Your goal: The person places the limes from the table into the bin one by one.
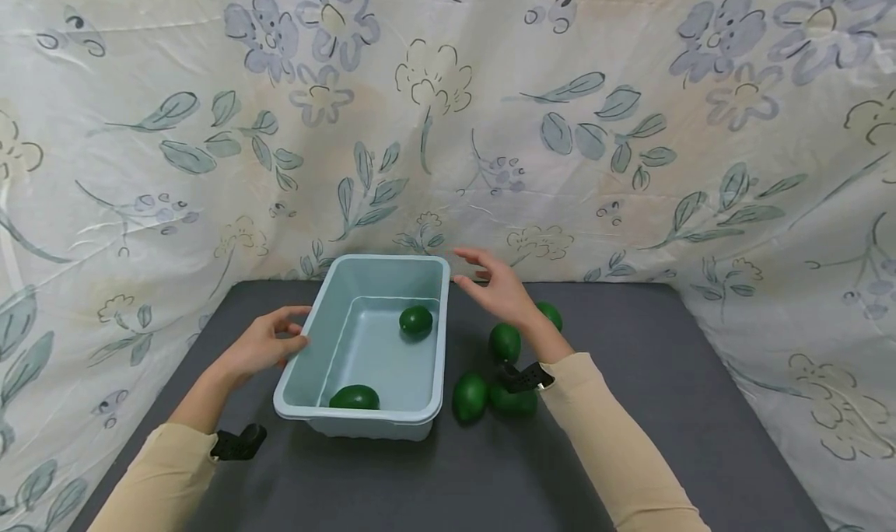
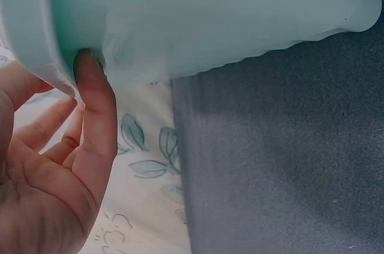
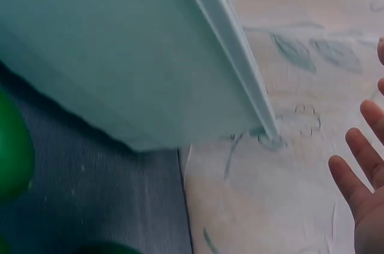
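A pale blue plastic bin (image 1: 399,369) stands on the dark table, its long side running away from me. Inside it, one dark green lime-like fruit (image 1: 416,322) lies by the far right corner and another (image 1: 354,397) at the near end, partly hidden by the rim. My left hand (image 1: 262,344) holds the bin's left rim; in the left wrist view one fingertip (image 2: 88,65) presses the wall just under the lip. Past the right far corner, my right hand (image 1: 493,287) hovers with fingers spread, empty and apart from the rim.
Several more green fruits lie right of the bin, including one (image 1: 470,398) near its wall, one (image 1: 505,343) farther back and one (image 1: 514,401) partly under the right wrist's black band (image 1: 525,376). A floral curtain (image 1: 434,127) hangs behind the table (image 1: 630,361).
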Tool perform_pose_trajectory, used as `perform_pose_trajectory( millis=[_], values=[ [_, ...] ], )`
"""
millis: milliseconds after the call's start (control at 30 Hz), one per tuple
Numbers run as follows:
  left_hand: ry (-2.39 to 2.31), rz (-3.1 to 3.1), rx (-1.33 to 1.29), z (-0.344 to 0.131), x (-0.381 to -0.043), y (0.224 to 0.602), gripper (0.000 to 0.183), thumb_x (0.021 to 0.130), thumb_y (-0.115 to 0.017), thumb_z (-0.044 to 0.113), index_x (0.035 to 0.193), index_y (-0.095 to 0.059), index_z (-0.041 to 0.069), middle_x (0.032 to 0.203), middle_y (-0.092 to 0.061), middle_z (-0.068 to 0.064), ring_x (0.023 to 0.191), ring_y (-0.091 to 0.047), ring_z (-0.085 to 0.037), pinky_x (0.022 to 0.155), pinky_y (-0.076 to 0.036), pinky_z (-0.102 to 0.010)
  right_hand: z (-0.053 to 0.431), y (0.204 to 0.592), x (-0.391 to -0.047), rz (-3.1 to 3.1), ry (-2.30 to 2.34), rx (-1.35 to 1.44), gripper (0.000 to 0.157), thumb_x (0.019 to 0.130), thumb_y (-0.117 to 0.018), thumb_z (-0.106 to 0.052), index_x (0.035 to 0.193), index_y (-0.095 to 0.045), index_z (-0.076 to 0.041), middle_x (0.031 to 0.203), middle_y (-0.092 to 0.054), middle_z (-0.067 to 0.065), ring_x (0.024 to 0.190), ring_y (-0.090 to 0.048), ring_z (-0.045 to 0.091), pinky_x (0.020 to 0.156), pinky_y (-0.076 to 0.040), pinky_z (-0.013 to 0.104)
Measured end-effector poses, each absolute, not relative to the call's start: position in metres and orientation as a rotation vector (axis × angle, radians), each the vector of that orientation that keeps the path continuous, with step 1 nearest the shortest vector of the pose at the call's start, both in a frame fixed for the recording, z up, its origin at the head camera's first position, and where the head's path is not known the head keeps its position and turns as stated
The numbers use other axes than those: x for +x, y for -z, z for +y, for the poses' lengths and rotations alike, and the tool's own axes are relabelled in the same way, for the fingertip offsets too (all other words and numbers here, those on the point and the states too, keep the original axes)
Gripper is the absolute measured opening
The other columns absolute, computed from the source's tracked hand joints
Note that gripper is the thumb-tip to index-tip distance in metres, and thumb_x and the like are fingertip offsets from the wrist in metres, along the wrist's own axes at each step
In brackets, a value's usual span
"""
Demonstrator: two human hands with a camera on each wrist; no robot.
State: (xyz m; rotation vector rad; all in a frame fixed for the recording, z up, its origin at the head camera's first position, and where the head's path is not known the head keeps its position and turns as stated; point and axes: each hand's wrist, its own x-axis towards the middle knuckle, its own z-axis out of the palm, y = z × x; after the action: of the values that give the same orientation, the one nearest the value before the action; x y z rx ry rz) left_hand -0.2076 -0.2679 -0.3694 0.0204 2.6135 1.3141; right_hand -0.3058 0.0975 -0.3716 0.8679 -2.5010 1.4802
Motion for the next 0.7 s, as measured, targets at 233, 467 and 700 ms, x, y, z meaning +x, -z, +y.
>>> perform_pose_trajectory(
  millis=[233,467,700],
  values=[
    [-1.331,2.596,0.017,-0.266,-0.209,0.368,0.061,0.090,-0.057,0.013,0.143,-0.027,0.004,0.110,-0.050,-0.021,0.080,-0.059,-0.021,0.064,-0.053,-0.036,0.129,0.381,-0.313,-2.507,-1.454,0.791,0.048,0.090,-0.059,-0.027,0.136,-0.045,-0.019,0.138,-0.042,0.002,0.126,-0.041,0.023,0.099,-0.038,0.042],
    [-1.328,2.601,0.006,-0.264,-0.207,0.366,0.061,0.090,-0.057,0.013,0.142,-0.027,0.004,0.109,-0.050,-0.020,0.081,-0.058,-0.021,0.065,-0.053,-0.036,0.166,0.393,-0.322,-2.528,-1.449,0.712,0.049,0.090,-0.059,-0.029,0.136,-0.045,-0.017,0.139,-0.041,0.008,0.126,-0.040,0.028,0.098,-0.039,0.046],
    [-1.322,2.604,0.003,-0.263,-0.208,0.367,0.061,0.090,-0.057,0.014,0.142,-0.028,0.005,0.110,-0.050,-0.021,0.081,-0.058,-0.021,0.066,-0.053,-0.036,0.194,0.407,-0.330,-2.572,-1.399,0.557,0.051,0.090,-0.059,-0.029,0.136,-0.045,-0.012,0.140,-0.041,0.010,0.127,-0.040,0.031,0.096,-0.039,0.048]
  ],
)
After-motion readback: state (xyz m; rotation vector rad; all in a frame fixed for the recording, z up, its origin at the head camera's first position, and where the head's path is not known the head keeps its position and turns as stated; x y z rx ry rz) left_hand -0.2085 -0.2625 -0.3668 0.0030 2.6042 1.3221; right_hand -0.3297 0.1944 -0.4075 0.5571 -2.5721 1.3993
